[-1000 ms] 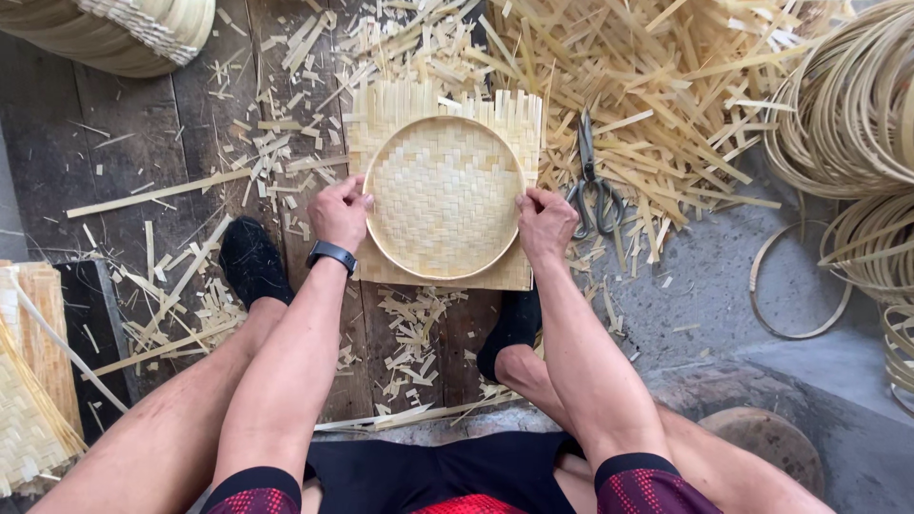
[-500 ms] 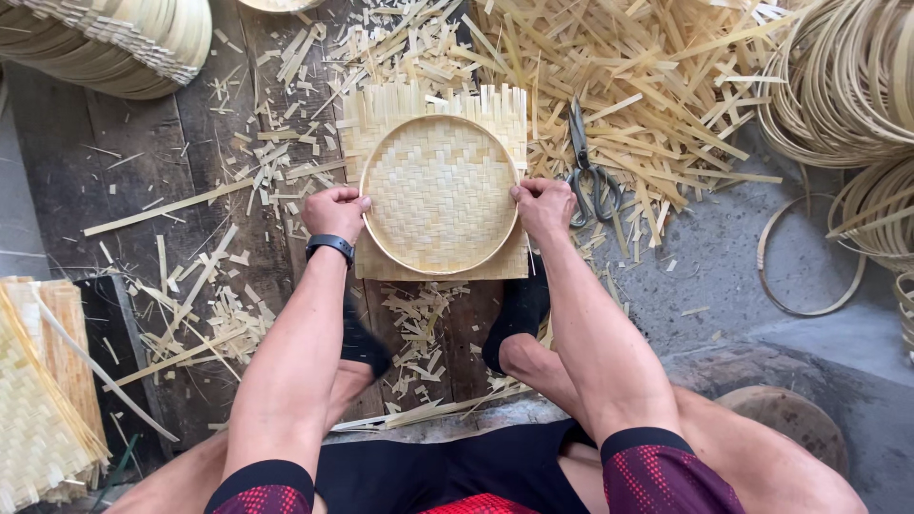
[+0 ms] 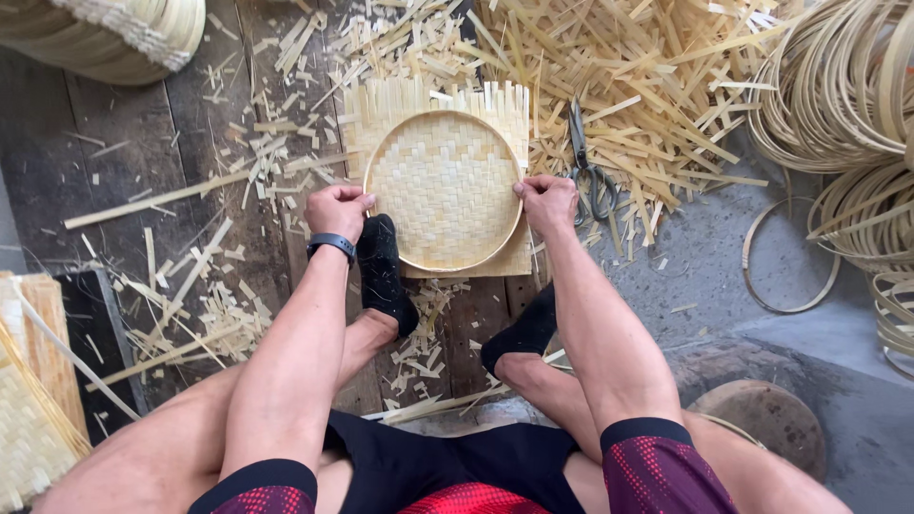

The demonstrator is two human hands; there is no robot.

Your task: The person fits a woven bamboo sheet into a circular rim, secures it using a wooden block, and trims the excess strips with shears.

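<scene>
Fingers of my left hand (image 3: 338, 211) curl tight against the round woven bamboo tray (image 3: 444, 188) at its nine o'clock edge; my right hand (image 3: 547, 202) pinches the rim at three o'clock, thumb on top. So the tray sits directly between my hands, flat on the wooden floor (image 3: 124, 171), over a square woven mat (image 3: 519, 105) whose loose strip ends stick out at twelve o'clock. My socked left foot (image 3: 383, 271) presses the tray's seven o'clock edge. Scissors (image 3: 587, 164) lie just beyond my right hand, at two o'clock, among bamboo offcuts (image 3: 657, 86).
</scene>
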